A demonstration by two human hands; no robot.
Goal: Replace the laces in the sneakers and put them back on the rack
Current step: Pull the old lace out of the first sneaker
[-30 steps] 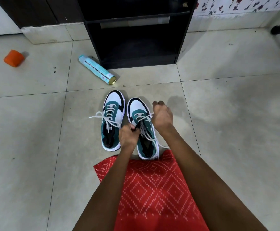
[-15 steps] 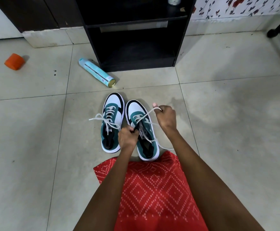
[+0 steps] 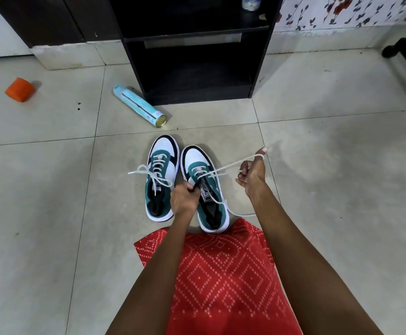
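Both hands occupied: right hand [image 3: 251, 176] holds the white lace [image 3: 231, 165] taut, left hand [image 3: 185, 198] grips the right sneaker [image 3: 212, 209] at its tongue. Judged step: lacing this shoe. Both sneakers on the floor [image 3: 52, 213] just before the rack [image 3: 192, 68]; left sneaker [image 3: 160, 182] already tied. Next: thread the next eyelet.

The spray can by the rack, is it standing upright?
No, the spray can lies on its side on the floor beside the rack.

Soft, even indoor light; faint shadows on the glossy beige tiled floor [image 3: 52, 189]; wide-angle bending at edges; mostly sharp.
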